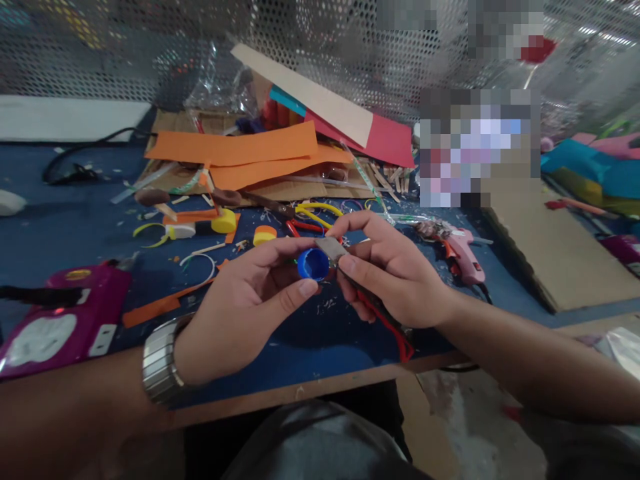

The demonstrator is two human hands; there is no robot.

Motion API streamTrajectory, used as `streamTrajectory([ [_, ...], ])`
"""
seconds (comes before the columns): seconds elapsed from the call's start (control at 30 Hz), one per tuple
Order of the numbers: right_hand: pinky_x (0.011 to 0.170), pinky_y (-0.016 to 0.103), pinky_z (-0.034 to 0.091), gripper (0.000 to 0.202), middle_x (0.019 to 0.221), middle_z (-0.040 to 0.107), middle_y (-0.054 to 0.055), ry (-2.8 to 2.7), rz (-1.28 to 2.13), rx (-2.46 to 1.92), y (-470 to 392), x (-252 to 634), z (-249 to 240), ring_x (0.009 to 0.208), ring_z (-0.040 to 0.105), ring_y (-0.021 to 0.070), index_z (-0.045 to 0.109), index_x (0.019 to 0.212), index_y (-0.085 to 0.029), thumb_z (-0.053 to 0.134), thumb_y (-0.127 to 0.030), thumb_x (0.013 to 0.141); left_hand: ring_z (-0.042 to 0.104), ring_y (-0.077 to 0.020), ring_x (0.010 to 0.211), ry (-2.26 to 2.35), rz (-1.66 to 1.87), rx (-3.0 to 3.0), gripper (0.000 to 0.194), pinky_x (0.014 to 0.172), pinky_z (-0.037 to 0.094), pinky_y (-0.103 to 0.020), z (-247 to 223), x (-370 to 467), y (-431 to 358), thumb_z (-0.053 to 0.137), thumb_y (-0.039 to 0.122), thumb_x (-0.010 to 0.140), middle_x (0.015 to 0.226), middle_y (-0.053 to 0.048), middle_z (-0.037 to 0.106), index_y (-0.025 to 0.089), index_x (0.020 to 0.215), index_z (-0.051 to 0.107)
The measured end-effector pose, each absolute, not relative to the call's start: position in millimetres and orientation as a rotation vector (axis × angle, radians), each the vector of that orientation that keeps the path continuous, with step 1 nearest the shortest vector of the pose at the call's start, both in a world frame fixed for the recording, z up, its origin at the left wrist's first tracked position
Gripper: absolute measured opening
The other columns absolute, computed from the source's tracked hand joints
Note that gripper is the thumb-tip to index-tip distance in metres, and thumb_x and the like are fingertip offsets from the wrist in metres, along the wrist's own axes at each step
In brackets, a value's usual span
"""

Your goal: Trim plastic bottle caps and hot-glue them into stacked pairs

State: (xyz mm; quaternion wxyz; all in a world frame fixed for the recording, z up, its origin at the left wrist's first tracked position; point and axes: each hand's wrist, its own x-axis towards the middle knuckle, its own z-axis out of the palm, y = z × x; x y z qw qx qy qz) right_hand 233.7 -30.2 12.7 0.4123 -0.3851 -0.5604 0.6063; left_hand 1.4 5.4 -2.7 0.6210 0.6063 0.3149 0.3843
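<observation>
My left hand (250, 300), with a metal-banded watch on its wrist, grips a blue bottle cap (314, 265) between thumb and fingers. The cap's hollow side faces me. My right hand (395, 270) is closed around a cutter knife (373, 303) with a red and dark handle. Its wide grey blade (326, 248) lies close against the cap's right rim; I cannot tell whether they touch. Just beyond my hands are yellow-handled scissors (315, 212) and a tool with red handles (303, 229). A yellow and orange cap (265, 235) sits beyond my left hand.
A pink glue gun (463, 253) lies to the right, beside a cardboard sheet (560, 247). At left stands a purple box (55, 313) with a black cable. Orange paper strips (235, 150) cover cardboard at the back. Scraps litter the blue table (30, 233).
</observation>
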Motion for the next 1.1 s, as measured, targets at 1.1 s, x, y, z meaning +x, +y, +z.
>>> streamTrajectory([
  [1.1, 0.036, 0.015, 0.047, 0.018, 0.068, 0.069, -0.008, -1.285, 1.778, -0.916, -28.7, 238.9, 21.5, 0.038, 0.06, 0.0099, 0.057, 0.123, -0.025, 0.069, -0.035, 0.114, 0.082, -0.0197, 0.096, 0.715, 0.85, 1.437, 0.025, 0.084, 0.07, -0.026, 5.3, -2.9, -0.7, 0.089, 0.036, 0.099, 0.104, -0.004, 0.084, 0.025, 0.114, 0.073],
])
